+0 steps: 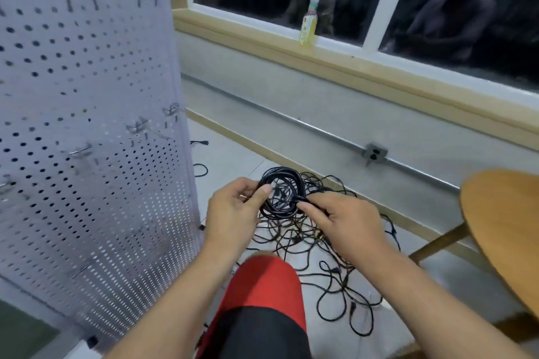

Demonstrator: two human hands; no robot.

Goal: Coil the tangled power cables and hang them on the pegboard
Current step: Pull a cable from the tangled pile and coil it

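Both hands are on a black coil of cable (280,192), held up just above the messy cable pile (335,256) on the floor. The left hand (233,213) grips the coil's left side, thumb on top, and the right hand (341,221) pinches its right edge between thumb and fingers. The white pegboard (87,125) stands to the left with several metal hooks (137,127) on it, nothing hanging from them. A bottle (309,22) sits on the window ledge (320,58), a wooden table (507,230) is on the right, and a wall outlet (374,152) is behind the pile
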